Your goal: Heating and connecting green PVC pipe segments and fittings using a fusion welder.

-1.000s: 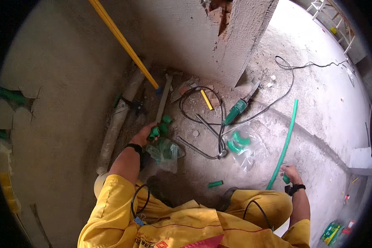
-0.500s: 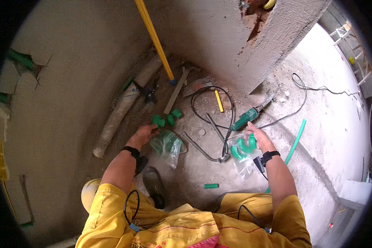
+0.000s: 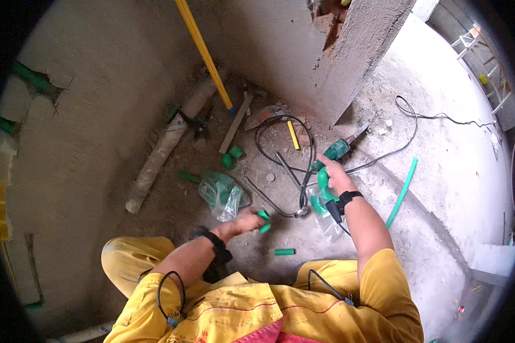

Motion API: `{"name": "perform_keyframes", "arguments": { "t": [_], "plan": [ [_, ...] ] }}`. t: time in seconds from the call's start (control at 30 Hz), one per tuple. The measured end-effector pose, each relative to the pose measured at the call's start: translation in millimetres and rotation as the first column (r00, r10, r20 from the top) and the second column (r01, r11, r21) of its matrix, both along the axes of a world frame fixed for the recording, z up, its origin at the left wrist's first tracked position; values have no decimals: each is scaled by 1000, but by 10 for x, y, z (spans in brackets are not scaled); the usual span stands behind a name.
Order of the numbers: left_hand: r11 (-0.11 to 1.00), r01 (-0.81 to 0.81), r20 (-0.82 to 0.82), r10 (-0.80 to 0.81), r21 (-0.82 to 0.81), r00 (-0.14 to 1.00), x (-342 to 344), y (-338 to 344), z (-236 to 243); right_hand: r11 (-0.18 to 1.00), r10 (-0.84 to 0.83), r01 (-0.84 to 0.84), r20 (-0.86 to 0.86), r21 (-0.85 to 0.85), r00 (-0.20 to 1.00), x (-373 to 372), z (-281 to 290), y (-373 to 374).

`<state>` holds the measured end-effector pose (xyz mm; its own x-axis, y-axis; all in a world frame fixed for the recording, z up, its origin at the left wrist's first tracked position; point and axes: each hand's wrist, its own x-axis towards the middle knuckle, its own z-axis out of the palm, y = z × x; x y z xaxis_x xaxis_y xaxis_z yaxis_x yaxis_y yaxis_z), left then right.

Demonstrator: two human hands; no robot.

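My left hand (image 3: 248, 219) is closed round a small green pipe fitting (image 3: 264, 220), held low over the floor in front of my knees. Farther right, my right hand (image 3: 338, 179) grips a curved green pipe fitting (image 3: 324, 179), its index finger stretched toward a green power tool (image 3: 337, 150). Just under that hand lies a clear plastic bag (image 3: 329, 227) with green fittings in it. Another clear bag (image 3: 220, 193) with green contents rests beyond my left hand. Two loose green fittings (image 3: 228, 161) sit behind it, and a short green piece (image 3: 189, 176) is at its left.
A short green pipe (image 3: 284, 251) lies near my knees, a long one (image 3: 403, 191) at the right. A black cable (image 3: 259, 140) loops around a yellow stick (image 3: 293, 135). A metal bar (image 3: 269, 200), wooden strip (image 3: 236, 124), wrapped pipe (image 3: 157, 150) and yellow pole (image 3: 206, 51) stand or lie around.
My left hand has moved from the far fittings toward me and right, and now carries a green fitting. My right hand has lifted a curved fitting slightly up and left. The view has shifted a little.
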<state>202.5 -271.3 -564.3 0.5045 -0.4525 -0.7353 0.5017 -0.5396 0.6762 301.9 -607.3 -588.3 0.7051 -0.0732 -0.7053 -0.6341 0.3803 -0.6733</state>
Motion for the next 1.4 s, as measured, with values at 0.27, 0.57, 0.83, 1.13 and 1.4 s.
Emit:
{"name": "perform_keyframes", "arguments": {
  "t": [0.27, 0.57, 0.83, 1.13, 1.4],
  "plan": [
    [932, 239, 248, -308, 272, 919, -296, -361, -29, 943, -175, 72, 301, 326, 937, -817, 1622, -1188],
    [931, 260, 381, -344, 255, 858, -233, -1046, -433, 350, -47, -77, -99, -934, 994, -3215, 3227, -1691],
    [987, 159, 511, -124, -24, 850, -297, -877, -638, 387, -138, 169, 125, -907, 983, -3730, 3083, -1537],
    [268, -894, -759, 475, -358, 446, 1529, 58, 109, 814, 45, 171, 352, -556, 935, -2623, 2630, -591],
    [336, -562, -333, 542, -756, 771, 2526, -1047, 1534, 899, 102, 182, 593, -399, 799, -2002, 2348, -326]
  ]
}}
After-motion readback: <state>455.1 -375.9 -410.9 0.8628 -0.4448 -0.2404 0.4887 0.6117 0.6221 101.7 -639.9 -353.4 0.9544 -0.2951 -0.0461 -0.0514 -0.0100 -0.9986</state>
